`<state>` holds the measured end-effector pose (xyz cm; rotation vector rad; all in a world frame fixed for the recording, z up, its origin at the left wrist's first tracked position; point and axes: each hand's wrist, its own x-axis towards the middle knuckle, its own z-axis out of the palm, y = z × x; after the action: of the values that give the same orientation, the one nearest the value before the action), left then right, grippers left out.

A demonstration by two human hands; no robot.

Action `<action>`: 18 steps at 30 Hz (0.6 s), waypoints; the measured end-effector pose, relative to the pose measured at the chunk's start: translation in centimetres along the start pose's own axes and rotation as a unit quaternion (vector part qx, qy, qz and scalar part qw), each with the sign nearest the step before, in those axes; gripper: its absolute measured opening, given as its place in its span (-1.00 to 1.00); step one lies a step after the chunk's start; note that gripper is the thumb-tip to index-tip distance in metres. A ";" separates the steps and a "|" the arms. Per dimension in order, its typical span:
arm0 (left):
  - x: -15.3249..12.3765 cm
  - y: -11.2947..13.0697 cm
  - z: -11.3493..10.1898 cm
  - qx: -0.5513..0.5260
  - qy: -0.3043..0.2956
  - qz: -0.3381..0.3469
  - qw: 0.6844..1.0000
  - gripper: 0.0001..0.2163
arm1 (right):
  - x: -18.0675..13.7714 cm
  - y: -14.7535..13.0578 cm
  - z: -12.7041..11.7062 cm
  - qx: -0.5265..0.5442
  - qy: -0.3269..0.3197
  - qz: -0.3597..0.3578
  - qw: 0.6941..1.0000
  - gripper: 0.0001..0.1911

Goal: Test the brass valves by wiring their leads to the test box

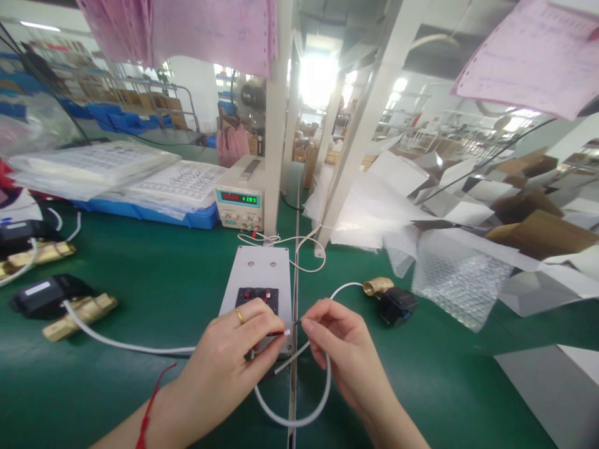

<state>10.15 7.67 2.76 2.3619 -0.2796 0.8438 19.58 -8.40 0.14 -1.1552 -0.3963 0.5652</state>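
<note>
Fig.: bench wiring at a test fixture, head view. Left hand (234, 355) (ring on one finger, red thread at wrist) rests over the near end of the grey fixture box (262, 274), thumb and forefinger pinched on a thin red lead (276, 333) just beside the black terminal block (256, 298); resting on the box likely steadies the pinch. Right hand (337, 343) is closed in a fingertip pinch on a thin dark lead (297, 322), tip pointing toward the left fingers, the two ends nearly meeting. Both leads come off the white cable (309, 399), which loops below the hands and runs up to a brass valve w/ black actuator (390, 299) lying on the green mat (163, 268), right of the box, slack enough not to tug. Second white cable (126, 343) runs left to a similar valve (60, 305); more valves at far left edge (28, 246). Behind the box: bench power supply (238, 202), display lit, thin wires to the fixture. Trays of parts (178, 187) at left rear, bubble wrap (458, 277) and cardboard at right.
</note>
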 end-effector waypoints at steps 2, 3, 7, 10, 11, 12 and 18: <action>-0.1 0.0 -0.1 0.003 0.007 -0.002 1.000 -0.85 | 0.0 0.0 -0.1 -0.003 0.003 -0.002 1.000 -0.65; -0.1 0.0 -0.1 0.006 0.010 -0.002 1.000 -0.85 | 0.1 0.1 -0.1 -0.004 0.003 -0.003 1.000 -0.65; -0.1 -0.2 -0.3 0.022 0.012 -0.014 1.000 -0.87 | 0.1 0.3 -0.4 -0.012 -0.016 -0.011 1.000 -0.71; -0.2 -0.2 -0.4 0.024 0.010 -0.022 0.999 -0.88 | 0.1 0.2 -0.5 -0.031 -0.035 -0.021 0.999 -0.80; -0.2 -0.2 -0.4 0.024 0.009 -0.023 0.999 -0.88 | 0.1 0.2 -0.5 -0.036 -0.037 -0.024 0.998 -0.81; -0.2 -0.2 -0.4 0.024 0.008 -0.022 0.999 -0.88 | 0.1 0.2 -0.5 -0.038 -0.036 -0.028 0.998 -0.80; 0.2 0.0 -0.4 0.014 0.013 -0.006 1.000 -0.87 | 0.2 0.0 -0.4 -0.035 -0.063 -0.044 0.996 -0.77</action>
<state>10.13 7.94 3.10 2.3744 -0.2437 0.8786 19.97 -8.60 0.03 -1.1662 -0.5766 0.5521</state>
